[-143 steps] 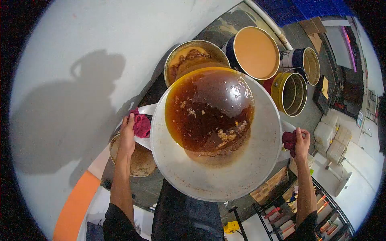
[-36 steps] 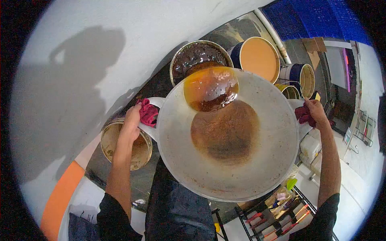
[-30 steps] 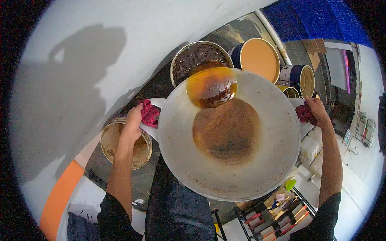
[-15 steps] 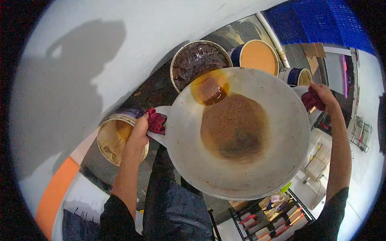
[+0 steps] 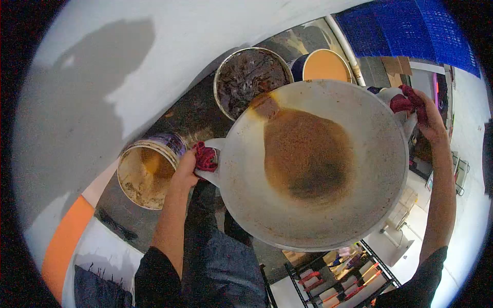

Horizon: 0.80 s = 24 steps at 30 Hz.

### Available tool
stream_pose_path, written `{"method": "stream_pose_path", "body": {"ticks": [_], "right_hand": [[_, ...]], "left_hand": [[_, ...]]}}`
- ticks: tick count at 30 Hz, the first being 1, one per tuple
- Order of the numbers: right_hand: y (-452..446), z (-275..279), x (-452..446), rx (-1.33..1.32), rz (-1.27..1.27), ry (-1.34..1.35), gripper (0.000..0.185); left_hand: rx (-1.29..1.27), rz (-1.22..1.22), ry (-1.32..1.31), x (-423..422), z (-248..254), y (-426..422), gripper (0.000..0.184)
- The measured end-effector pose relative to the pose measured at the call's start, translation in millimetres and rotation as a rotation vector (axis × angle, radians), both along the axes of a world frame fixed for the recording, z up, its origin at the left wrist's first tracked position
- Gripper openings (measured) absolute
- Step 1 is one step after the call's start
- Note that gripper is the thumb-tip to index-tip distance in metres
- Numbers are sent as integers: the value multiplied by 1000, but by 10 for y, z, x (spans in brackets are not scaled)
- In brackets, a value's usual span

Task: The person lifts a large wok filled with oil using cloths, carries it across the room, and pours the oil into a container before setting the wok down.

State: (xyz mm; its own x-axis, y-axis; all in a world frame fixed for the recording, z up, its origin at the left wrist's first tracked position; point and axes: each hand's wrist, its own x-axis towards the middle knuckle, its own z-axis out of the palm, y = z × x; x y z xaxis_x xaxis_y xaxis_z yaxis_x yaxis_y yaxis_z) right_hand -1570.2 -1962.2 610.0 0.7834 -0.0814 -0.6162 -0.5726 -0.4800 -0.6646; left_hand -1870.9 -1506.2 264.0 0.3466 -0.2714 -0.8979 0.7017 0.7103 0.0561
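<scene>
A large grey metal wok (image 5: 375, 154) is tilted between my hands, its inside facing me. Brown residue with a dark patch coats its middle, and a little amber-brown liquid (image 5: 265, 107) lies at the far left rim. My left hand (image 5: 185, 168) is closed round the left handle through a dark red cloth (image 5: 206, 156). Another red cloth (image 5: 402, 102) wraps the right handle, where my right hand (image 5: 432, 119) grips. Just beyond the low rim stands a round bucket of dark, glossy contents (image 5: 249, 77); the wok overlaps its near edge.
A bucket with a smooth orange surface (image 5: 327, 66) stands beyond the wok. On the left, a stained bucket (image 5: 134, 179) lies open towards me. A white wall (image 5: 169, 41) runs along the left. Below the wok, a black rack (image 5: 344, 282) holds several items.
The liquid pool at the wok's far left rim has shrunk to a small patch. The wok and both hands have shifted slightly right, with the right hand also rising a little.
</scene>
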Motion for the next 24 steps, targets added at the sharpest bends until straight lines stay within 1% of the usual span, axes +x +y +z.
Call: {"method": "stream_pose_path", "body": {"ticks": [2, 5, 8, 11, 14, 17, 20, 23, 24], "right_hand": [[144, -4, -19, -52, 6, -34, 36], [-15, -87, 179, -117, 9, -43, 36], [242, -67, 254, -87, 216, 81, 37], [359, -50, 299, -174, 268, 39, 39], [493, 24, 240, -216, 252, 5, 40], [276, -21, 376, -197, 249, -1, 33], [197, -48, 521, -490, 307, -32, 33], [703, 106, 428, -548, 395, 54, 32], [665, 76, 453, -569, 384, 29, 31]], "left_hand": [[-58, -13, -23, 3, -54, 3, 32], [-77, -75, -43, -11, -221, -40, 30], [-64, -64, -9, -34, -326, -242, 30], [-46, -53, 66, -49, -278, -382, 31], [-109, 25, 3, -131, -299, -478, 32], [-166, 21, 41, -243, -711, -502, 32], [-106, -13, 45, -85, -390, -457, 33], [-85, -5, 37, -63, -295, -426, 34], [-123, -19, 32, -88, -364, -442, 35]]}}
